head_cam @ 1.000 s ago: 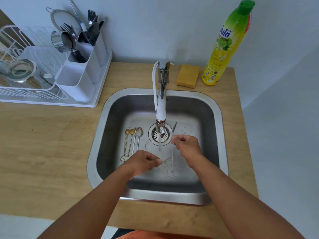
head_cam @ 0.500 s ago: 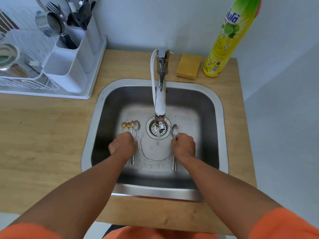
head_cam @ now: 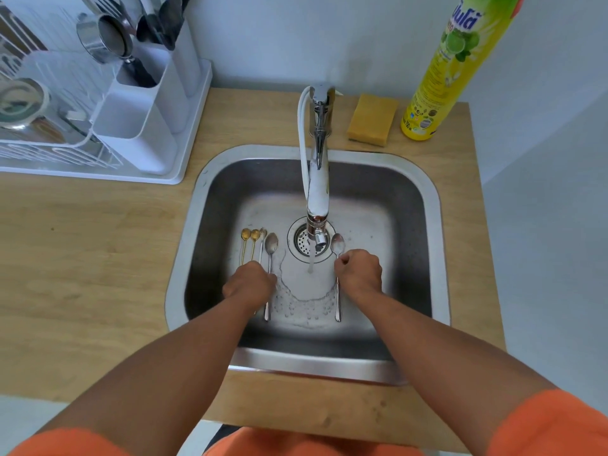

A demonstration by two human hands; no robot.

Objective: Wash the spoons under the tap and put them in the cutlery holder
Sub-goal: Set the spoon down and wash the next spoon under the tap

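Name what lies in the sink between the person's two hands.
In the head view, between the left hand and the right hand falls the tap's water stream, landing on wet, bubbly sink floor. No spoon lies there.

A pale wooden worktop [head_cam: 92, 258] runs across the view, with a steel sink [head_cam: 434, 245] set into it. Behind it stands a plain white wall [head_cam: 269, 37], evenly lit by soft daylight. To the right, the worktop ends and a light grey wall or floor [head_cam: 552, 258] falls away below its edge. At the back of the worktop lie a yellow sponge [head_cam: 371, 120] and, beside it, a tall yellow-green bottle [head_cam: 437, 80]
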